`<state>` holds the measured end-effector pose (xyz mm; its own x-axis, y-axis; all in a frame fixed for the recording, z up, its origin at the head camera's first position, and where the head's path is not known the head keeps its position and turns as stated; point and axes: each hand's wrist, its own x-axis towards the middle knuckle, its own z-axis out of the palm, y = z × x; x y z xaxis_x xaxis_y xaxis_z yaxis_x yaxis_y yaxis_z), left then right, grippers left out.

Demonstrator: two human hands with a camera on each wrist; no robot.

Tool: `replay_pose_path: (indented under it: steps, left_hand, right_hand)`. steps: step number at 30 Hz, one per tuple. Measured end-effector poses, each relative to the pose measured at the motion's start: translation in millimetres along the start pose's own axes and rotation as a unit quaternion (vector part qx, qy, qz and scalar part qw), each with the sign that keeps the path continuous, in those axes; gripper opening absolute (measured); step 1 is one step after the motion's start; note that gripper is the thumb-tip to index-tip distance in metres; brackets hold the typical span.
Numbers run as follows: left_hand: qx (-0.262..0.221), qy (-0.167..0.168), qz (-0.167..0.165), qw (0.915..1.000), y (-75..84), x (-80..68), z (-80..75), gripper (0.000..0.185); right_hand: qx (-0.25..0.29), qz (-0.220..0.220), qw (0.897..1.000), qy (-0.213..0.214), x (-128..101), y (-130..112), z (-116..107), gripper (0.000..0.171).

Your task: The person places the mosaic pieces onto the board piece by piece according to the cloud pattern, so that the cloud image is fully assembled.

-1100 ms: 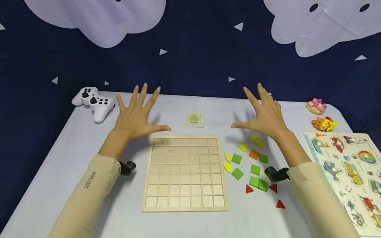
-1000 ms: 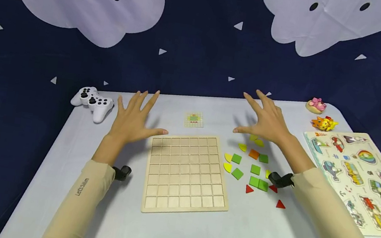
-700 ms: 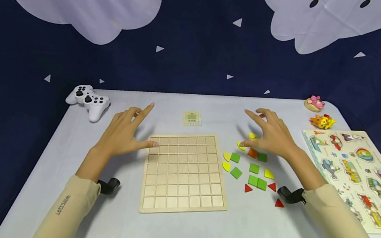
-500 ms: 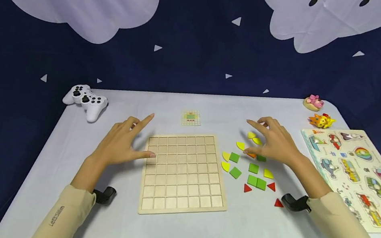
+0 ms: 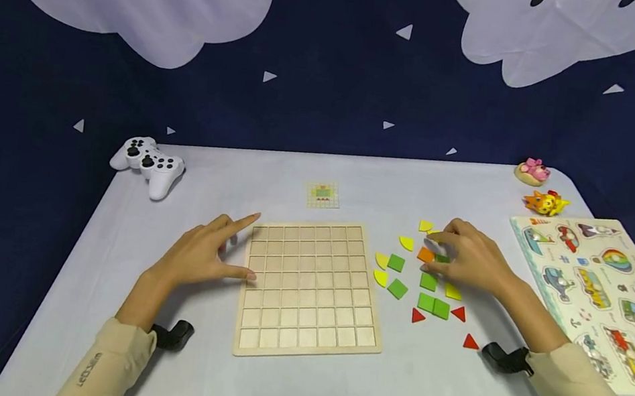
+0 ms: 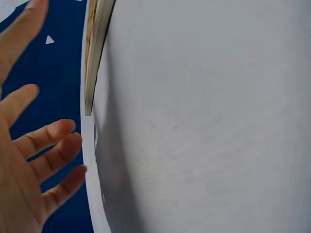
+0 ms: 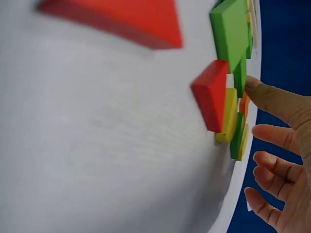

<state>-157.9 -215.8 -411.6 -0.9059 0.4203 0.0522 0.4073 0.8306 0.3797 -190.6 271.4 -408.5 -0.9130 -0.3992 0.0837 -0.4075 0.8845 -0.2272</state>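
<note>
Both hands rest low on the table (image 5: 290, 390). Left hand (image 5: 201, 256) lies open, fingers spread, thumb touching the left edge of the wooden grid board (image 5: 311, 288), forefinger at its far corner. Right hand (image 5: 473, 260) hovers with loosely bent fingers over the loose tiles, fingertips (image 7: 265, 94) touching an orange square (image 5: 425, 254) and a green square (image 5: 429, 281); I cannot tell whether it grips one.

A careless sweep could scatter the thin, smooth tiles, since they sit crowded and slide easily on the cloth. Flat painted wood: green squares, yellow quarter-rounds (image 5: 382, 261), red triangles (image 5: 470, 342) nearer the wrist.
</note>
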Motion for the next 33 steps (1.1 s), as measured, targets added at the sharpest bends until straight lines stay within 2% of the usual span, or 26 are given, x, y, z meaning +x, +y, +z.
replay_pose_path:
  steps: [6, 10, 16, 22, 33]
  left_hand:
    - [-0.064, -0.042, -0.04, 0.9963, -4.9, -2.5, 7.0, 0.099]
    - [-0.092, -0.053, -0.05, 0.9931, -8.4, -2.6, 12.7, 0.096]
    - [-0.11, -0.039, -0.039, 0.9924, -16.1, -6.1, 18.5, 0.092]
    - [-0.122, -0.033, -0.051, 0.9907, -21.8, -11.3, 23.4, 0.093]
    - [-0.145, -0.022, -0.052, 0.9878, -22.6, -9.8, 27.0, 0.093]
  right_hand:
    - [0.008, 0.008, 1.0, 0.003, -6, 3, 3, 0.046]
    - [0.013, 0.013, 1.0, 0.012, -11, 5, 4, 0.047]
    - [0.019, 0.005, 1.0, 0.024, -11, 5, 8, 0.04]
    - [0.025, -0.007, 0.999, 0.021, -6, 0, 9, 0.032]
    - [0.02, -0.024, 0.999, 0.018, -2, -2, 10, 0.027]
